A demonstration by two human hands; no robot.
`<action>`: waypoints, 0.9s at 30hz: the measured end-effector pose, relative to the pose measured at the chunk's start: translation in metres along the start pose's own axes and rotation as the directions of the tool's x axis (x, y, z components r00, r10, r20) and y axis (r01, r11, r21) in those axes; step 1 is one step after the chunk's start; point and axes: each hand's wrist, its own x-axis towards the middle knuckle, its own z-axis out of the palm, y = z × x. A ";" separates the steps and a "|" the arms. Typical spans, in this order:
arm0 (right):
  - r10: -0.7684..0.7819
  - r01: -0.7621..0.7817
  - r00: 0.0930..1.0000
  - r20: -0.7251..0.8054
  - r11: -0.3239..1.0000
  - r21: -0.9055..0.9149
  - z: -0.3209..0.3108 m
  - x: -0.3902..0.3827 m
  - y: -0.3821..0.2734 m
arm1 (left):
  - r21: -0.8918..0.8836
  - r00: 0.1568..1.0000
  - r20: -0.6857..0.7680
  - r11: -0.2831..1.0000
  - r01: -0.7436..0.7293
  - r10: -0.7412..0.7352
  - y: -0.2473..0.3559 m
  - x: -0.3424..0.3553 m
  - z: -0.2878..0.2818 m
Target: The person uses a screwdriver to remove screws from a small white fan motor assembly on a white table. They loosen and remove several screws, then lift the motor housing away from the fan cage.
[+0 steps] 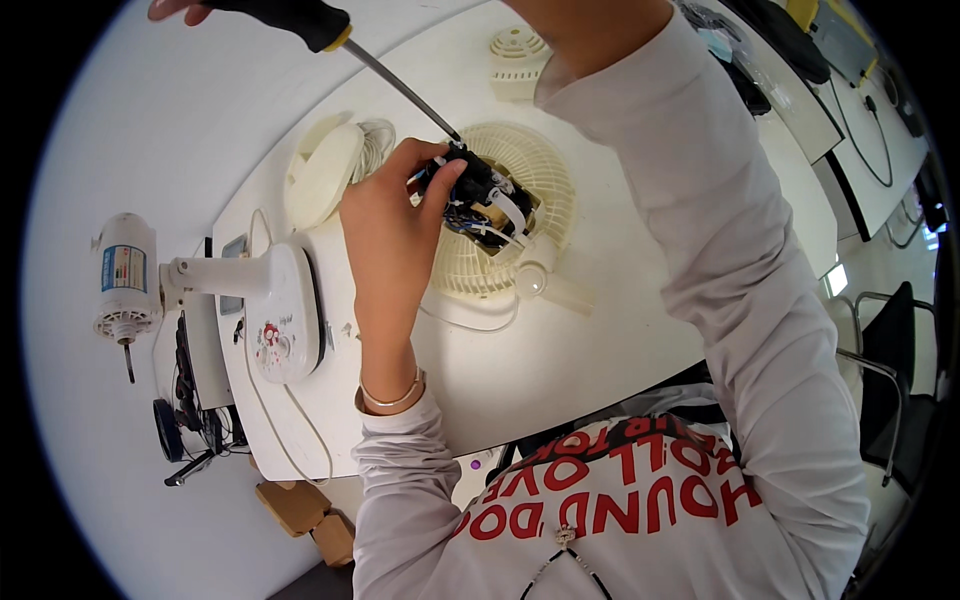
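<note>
My left hand (390, 230) grips the top of a black assembly (480, 200) with wires and a white strap, thumb and fingers near its upper end. The assembly rests on a round cream fan grille (540, 170). A long screwdriver (395, 82) with a black and yellow handle angles down, its tip touching the assembly beside my left thumb. My right hand (180, 10) is mostly cut off at the top edge, its fingertips on the handle, with my right arm (720, 250) raised along the right. A white jointed plastic piece (535, 280) lies below the assembly.
Left on the white table (600, 365) stands a fan base with motor (130, 280). A cream cover with coiled cord (320, 170) lies behind my left hand, a vented housing (515, 65) farther back. Chairs (890, 370) stand right; cables and cardboard (290, 505) are lower left.
</note>
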 end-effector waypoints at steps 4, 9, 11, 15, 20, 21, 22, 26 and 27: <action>-0.012 0.009 0.999 -0.044 0.997 -0.075 0.008 0.002 -0.006 | 0.012 0.999 -0.004 0.999 -0.042 0.042 -0.003 0.001 0.000; 0.223 -0.241 0.970 0.095 0.925 0.295 -0.002 0.004 -0.016 | 0.051 0.999 0.001 0.998 -0.042 0.042 -0.003 0.000 -0.001; 0.277 -0.313 0.949 0.147 0.872 0.378 -0.004 0.009 -0.013 | 0.053 1.000 0.006 0.998 -0.030 0.030 -0.003 0.000 -0.002; 0.202 -0.212 0.976 0.085 0.967 0.140 -0.004 0.011 -0.016 | 0.063 0.999 0.034 0.998 0.019 -0.021 -0.002 -0.001 -0.003; 0.016 -0.012 1.000 0.014 0.960 -0.280 -0.005 0.012 -0.016 | 0.070 0.998 -0.019 0.996 -0.052 0.053 -0.005 -0.001 -0.001; -0.014 0.013 1.000 0.001 0.946 -0.324 -0.005 0.013 -0.016 | 0.066 0.999 -0.017 0.997 -0.045 0.046 -0.005 -0.001 0.000; -0.027 0.014 0.999 -0.029 0.920 -0.391 -0.005 0.012 -0.017 | 0.061 0.999 -0.014 0.997 -0.038 0.039 -0.005 -0.001 0.000; 0.164 -0.154 0.986 0.024 0.961 -0.230 -0.006 0.005 -0.020 | 0.063 0.999 -0.013 0.997 -0.045 0.046 -0.004 0.000 -0.001; 0.186 -0.175 0.982 0.039 0.965 -0.194 -0.006 0.004 -0.021 | 0.058 0.999 -0.014 0.997 -0.048 0.049 -0.003 0.000 -0.001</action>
